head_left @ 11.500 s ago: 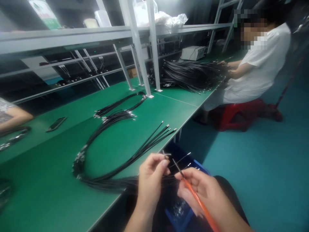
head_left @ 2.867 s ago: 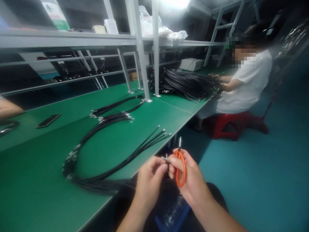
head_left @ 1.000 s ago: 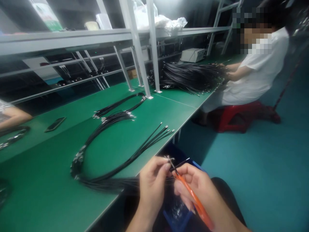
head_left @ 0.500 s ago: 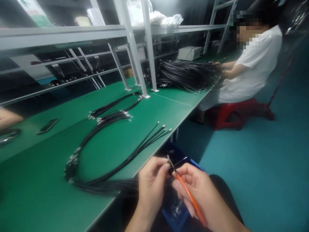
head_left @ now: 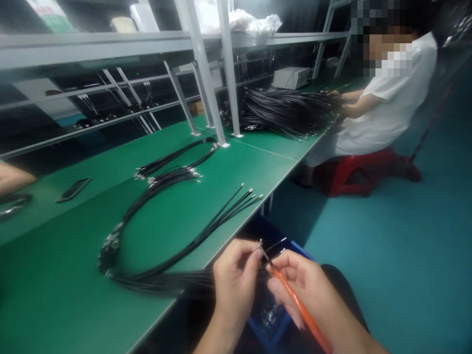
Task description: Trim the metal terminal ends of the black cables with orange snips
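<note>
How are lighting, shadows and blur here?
Head view: the plastic bag on the shelf looks nearly washed out; head view: a dark shadow falls on the floor beside the table; head view: the white-and-green container at upper left looks smeared; head view: the small piece pinched in the left hand is too blurred to identify.

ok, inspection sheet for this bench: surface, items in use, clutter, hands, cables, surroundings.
Surface: green tabletop, thin pale line farther back.
In use: orange-handled scissors, tip at a small piece; blue bin below holding shiny bits.
Clutter: phone-like device on tabletop; plastic bag on shelf.
Hands: left hand pinches the small piece; right hand grips the scissors.
Cables: black bundle curves across tabletop and over its edge; larger pile beyond.
Surroundings: co-worker on red stool; another person's arm at left.
</note>
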A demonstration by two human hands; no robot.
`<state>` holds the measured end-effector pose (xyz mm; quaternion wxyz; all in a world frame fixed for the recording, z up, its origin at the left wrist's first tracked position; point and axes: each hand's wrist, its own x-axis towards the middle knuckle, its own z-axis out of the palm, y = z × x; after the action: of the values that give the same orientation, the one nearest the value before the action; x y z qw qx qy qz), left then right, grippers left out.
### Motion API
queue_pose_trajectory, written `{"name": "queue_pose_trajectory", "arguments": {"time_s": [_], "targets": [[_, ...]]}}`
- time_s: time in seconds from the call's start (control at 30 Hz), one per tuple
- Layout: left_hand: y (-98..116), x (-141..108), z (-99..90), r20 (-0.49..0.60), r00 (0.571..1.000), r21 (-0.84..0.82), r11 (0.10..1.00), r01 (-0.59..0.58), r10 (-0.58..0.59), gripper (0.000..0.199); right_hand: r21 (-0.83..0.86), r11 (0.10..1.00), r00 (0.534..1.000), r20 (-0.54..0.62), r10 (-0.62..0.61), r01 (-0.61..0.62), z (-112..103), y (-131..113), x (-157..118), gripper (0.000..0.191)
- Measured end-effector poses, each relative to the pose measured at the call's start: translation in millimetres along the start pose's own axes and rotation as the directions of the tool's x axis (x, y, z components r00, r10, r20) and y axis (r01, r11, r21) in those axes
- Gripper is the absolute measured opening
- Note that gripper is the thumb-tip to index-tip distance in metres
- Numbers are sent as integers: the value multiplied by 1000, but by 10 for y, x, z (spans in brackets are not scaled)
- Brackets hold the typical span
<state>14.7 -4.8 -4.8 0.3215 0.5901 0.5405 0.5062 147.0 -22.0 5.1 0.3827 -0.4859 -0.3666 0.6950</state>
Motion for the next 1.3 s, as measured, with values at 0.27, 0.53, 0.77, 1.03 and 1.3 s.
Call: {"name": "queue_pose_trajectory", "arguments": {"time_s": [0.27,0.53,0.77,1.03,1.3], "targets": [[-54,-21,2,20,1000,42,999,-23,23,8,-45,998,999,-17,41,-42,-14,6,23,17],[15,27,52,-47,996,94,993,-69,73,7,-131,991,999,-46,3,-9,-79,23,-88,16],[25,-8,65,8,983,219,959,-181,184,6,-30,944,887,-334,-319,328,-96,54,-6,31],[27,-62,129,60,937,402,850,-340,345,8,-40,892,816,-388,-429,451,52,-69,132,30],[20,-11,69,65,985,282,944,-171,159,10,-107,906,831,-368,-418,409,-16,-62,92,33]]}}
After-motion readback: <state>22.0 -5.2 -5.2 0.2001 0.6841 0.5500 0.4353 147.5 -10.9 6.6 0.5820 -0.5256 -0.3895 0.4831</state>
